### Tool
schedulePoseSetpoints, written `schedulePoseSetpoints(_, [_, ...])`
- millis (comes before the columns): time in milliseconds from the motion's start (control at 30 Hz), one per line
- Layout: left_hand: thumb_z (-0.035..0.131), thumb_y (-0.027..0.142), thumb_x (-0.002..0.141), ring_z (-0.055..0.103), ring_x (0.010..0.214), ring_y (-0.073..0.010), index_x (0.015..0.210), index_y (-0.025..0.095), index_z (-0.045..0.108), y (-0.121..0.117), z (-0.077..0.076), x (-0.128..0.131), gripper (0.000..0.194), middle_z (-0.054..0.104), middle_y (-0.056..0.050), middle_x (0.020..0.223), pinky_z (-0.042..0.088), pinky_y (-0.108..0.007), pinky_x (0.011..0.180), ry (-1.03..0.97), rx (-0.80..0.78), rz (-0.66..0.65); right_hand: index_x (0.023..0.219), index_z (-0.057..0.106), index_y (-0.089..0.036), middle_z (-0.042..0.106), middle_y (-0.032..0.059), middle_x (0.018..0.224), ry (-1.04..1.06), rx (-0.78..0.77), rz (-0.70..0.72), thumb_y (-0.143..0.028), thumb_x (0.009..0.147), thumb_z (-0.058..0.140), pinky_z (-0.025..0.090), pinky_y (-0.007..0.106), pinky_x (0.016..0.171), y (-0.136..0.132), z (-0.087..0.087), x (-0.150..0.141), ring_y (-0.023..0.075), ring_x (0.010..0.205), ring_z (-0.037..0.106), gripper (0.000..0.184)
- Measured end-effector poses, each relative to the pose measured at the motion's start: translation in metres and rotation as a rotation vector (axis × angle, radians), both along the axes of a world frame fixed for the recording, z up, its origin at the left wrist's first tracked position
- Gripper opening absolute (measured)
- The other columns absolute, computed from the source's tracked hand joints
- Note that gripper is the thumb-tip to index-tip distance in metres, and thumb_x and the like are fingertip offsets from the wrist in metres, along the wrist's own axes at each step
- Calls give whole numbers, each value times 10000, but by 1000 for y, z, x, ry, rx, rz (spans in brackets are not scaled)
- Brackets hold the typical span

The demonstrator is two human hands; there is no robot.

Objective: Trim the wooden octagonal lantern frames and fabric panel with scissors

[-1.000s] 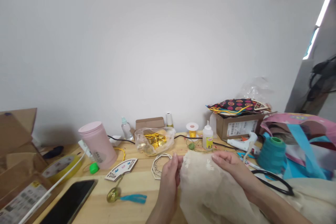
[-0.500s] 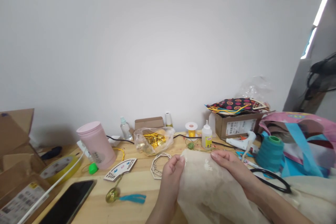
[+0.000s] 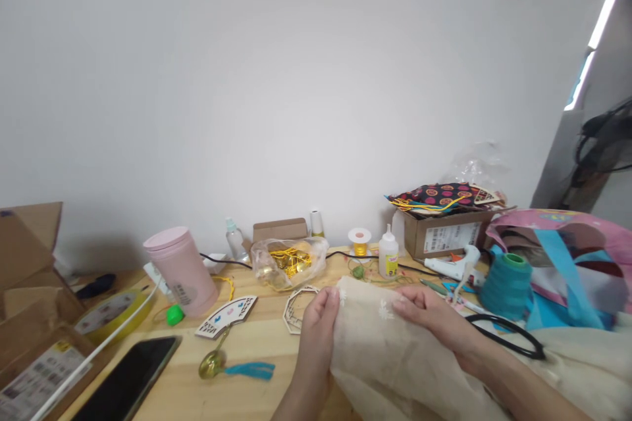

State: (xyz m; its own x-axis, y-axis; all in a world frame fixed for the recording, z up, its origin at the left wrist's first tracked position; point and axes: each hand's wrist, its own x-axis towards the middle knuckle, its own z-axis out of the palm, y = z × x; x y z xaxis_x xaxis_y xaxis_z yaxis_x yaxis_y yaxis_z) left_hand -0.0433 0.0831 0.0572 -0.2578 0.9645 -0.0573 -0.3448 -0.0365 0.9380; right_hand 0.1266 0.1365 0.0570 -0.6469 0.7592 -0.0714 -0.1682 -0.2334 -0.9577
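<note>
A cream fabric (image 3: 380,348) with small white flower motifs hangs between my two hands above the front of the table. My left hand (image 3: 318,325) pinches its upper left corner, thumb on top. Along the upper right edge, my right hand (image 3: 429,312) grips the cloth between thumb and fingers. Just behind my left hand lies an octagonal wooden frame (image 3: 291,312), partly covered by it. A fan-shaped wooden piece (image 3: 227,317) and a gold bell (image 3: 212,365) with a blue tassel (image 3: 251,371) lie farther left.
At left are a phone (image 3: 131,378), a pink tumbler (image 3: 182,273), yellow tape (image 3: 116,316) and a cardboard box (image 3: 37,368). Behind stand a bag of gold bells (image 3: 289,263) and a glue bottle (image 3: 388,256). To the right are a glue gun (image 3: 454,264), teal thread (image 3: 506,286) and a black hoop (image 3: 508,335).
My right hand has shifted slightly left along the fabric's upper edge. The cloth's top edge has moved a little left and up with my hands.
</note>
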Motion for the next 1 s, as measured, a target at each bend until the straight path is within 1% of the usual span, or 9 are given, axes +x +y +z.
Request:
schedulePoseSetpoints(167, [584,382,700,555,575,-132,764,154,602,0,2,2,237,619,19,609,387,-209,539,-10,19,49,724,630,-143,635,-11,616,-35,6,54,-418,612,668,390,208,531,-3,3,0,124,554,560,300])
schedulePoseSetpoints(367, [618,377,668,507,504,-98,678,164,565,-3,5,4,220,574,47,533,369,-179,500,-32,-8,137,641,635,-133,586,-44,556,-276,121,280,-351,515,735,316,171,450,0,0,11,89,481,474,271])
schedulePoseSetpoints(433, [614,374,673,532,530,-112,696,168,568,-3,7,4,212,607,32,574,376,-187,510,-42,3,119,610,621,-131,575,-45,542,-266,135,232,-380,562,705,302,168,439,1,-1,12,82,471,462,266])
schedulePoseSetpoints(533, [603,413,669,567,566,-146,779,167,609,-2,8,5,269,648,-7,641,390,-218,527,-59,-1,30,747,624,-156,620,-21,639,-130,53,117,-438,653,627,383,206,526,2,0,8,121,561,540,297])
schedulePoseSetpoints(633, [652,464,584,560,527,-165,767,147,658,-1,3,6,366,649,-31,592,385,-239,510,-5,-53,-243,863,613,-164,648,10,731,-26,10,72,-478,678,591,417,264,639,1,1,3,161,667,580,365])
schedulePoseSetpoints(700, [712,436,507,522,465,-143,661,128,673,-2,-4,7,347,620,-23,517,358,-224,472,106,-112,-396,845,616,-156,647,13,720,-16,10,25,-505,661,592,413,256,605,1,1,1,153,630,570,395])
schedulePoseSetpoints(800, [709,376,548,475,435,-100,557,123,650,-4,-12,8,260,596,-7,492,324,-193,446,187,-147,-396,850,613,-158,643,9,723,-6,15,10,-506,656,596,409,250,582,2,0,0,140,603,555,399])
schedulePoseSetpoints(900, [618,328,689,548,558,-127,781,142,664,-6,-14,10,212,656,-32,651,387,-209,540,-9,-75,-397,869,611,-165,640,10,740,-40,69,33,-508,682,565,424,276,622,6,-1,1,159,651,570,394])
schedulePoseSetpoints(1000, [554,298,749,600,671,-173,950,137,626,-7,-13,11,268,682,-74,756,426,-254,632,-195,-88,-405,819,621,-166,635,23,738,-190,281,-104,-520,669,562,439,321,662,12,-5,1,197,693,574,389])
